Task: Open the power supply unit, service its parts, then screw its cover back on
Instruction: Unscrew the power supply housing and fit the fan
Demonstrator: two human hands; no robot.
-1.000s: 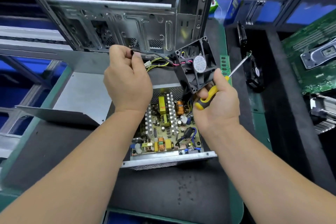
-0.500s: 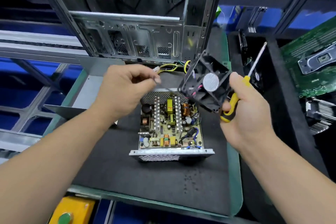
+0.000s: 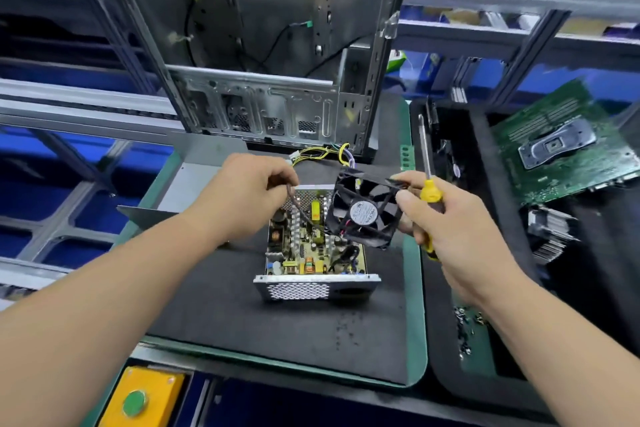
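The power supply unit (image 3: 317, 282) lies open on the dark mat, its circuit board exposed. Its grey metal cover (image 3: 194, 184) lies to the left. My right hand (image 3: 450, 218) holds the black cooling fan (image 3: 363, 213) by its edge above the board, label towards me, and also grips a yellow-handled screwdriver (image 3: 427, 184) with the shaft pointing up. My left hand (image 3: 242, 194) pinches the fan's twisted cable (image 3: 298, 208), which runs down to the fan. Yellow wires (image 3: 322, 151) trail from the unit's back.
An empty computer case (image 3: 270, 107) stands behind the mat. At the right a black tray (image 3: 485, 367) holds a green motherboard (image 3: 568, 152), a heatsink (image 3: 550, 232), another fan and loose screws (image 3: 465, 329). A yellow box with a green button (image 3: 138, 402) sits at the front.
Both hands have come down and nearer the board with the fan. The fan has turned so its label faces me, the screwdriver stands more upright, and my left hand now pinches the cable lower.
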